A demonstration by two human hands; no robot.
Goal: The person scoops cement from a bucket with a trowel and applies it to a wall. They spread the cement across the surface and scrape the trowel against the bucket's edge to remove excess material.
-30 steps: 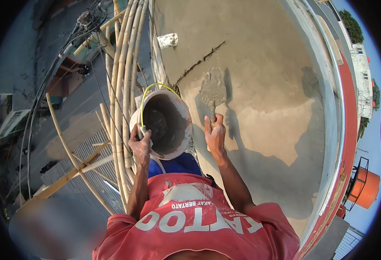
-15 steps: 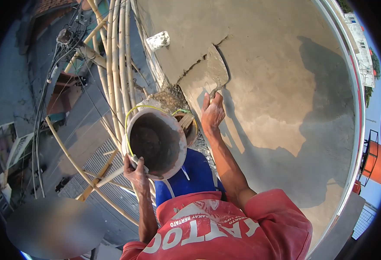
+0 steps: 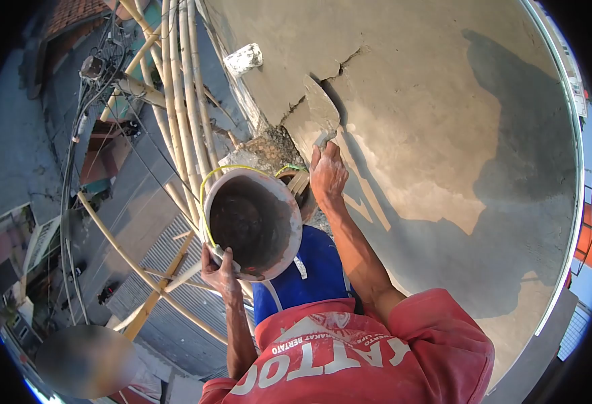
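My right hand [image 3: 329, 174] is closed around the handle of a pointed trowel [image 3: 321, 106]. The blade lies over a cracked edge in the wet-looking mortar on a broad plastered surface [image 3: 417, 114]. My left hand [image 3: 223, 273] grips the rim of a white bucket [image 3: 294, 222] with a thin yellow-green handle. The bucket is tilted, its inside coated grey and dark at the bottom. Behind it sits a second, smaller bucket [image 3: 304, 199], mostly hidden, with pale wooden pieces in it. Rough rubble or mortar [image 3: 274, 149] lies just beyond the buckets.
Bamboo poles [image 3: 187, 94] form scaffolding on the left, with a steep drop to the street below. Tangled cables [image 3: 74, 161] run beside it. A white cylindrical piece [image 3: 243, 60] rests near the surface's left edge. A corrugated roof [image 3: 148, 303] lies below.
The trowel has shifted slightly left and down along the crack, with my right hand turning with it. The bucket sits a little further right in view as the camera moved.
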